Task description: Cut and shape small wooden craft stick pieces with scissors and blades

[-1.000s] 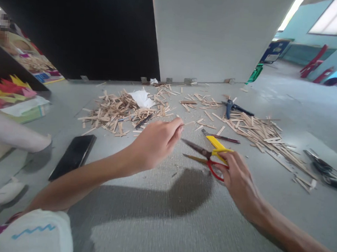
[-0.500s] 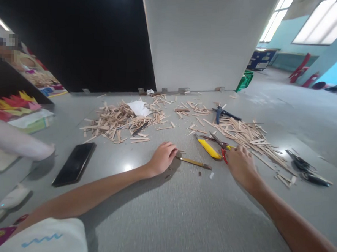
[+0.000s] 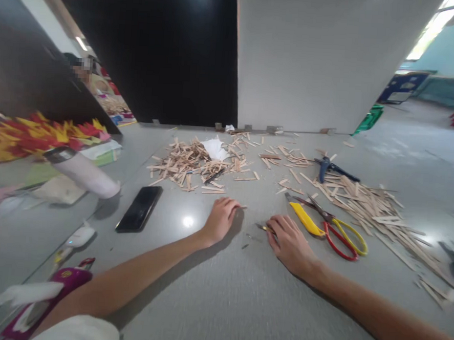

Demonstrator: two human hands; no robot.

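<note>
My left hand (image 3: pixel 220 221) rests on the grey table with its fingers closed in a pinch. A small wooden stick (image 3: pixel 242 207) pokes out past its fingertips. My right hand (image 3: pixel 290 240) lies low on the table, its fingers closed over a slim craft knife (image 3: pixel 262 227). The knife's pointed tip faces left; most of its handle is hidden under the fingers. Just beyond my right hand lie a yellow utility knife (image 3: pixel 304 219) and scissors (image 3: pixel 340 233) with one red and one yellow handle loop, their blades close to the knife.
Wood-strip heaps lie at the back left (image 3: pixel 185 162) and right (image 3: pixel 382 210). Blue-handled pliers (image 3: pixel 332 170) rest on the right heap. A phone (image 3: pixel 139 209), a tumbler (image 3: pixel 84 171) and a purple glue gun (image 3: pixel 49 303) are on the left. Upright panels (image 3: pixel 295 61) stand behind.
My right hand has let go of the scissors, moved left and closed over the slim craft knife. My left hand stays pinched at nearly the same place. The view has turned left.
</note>
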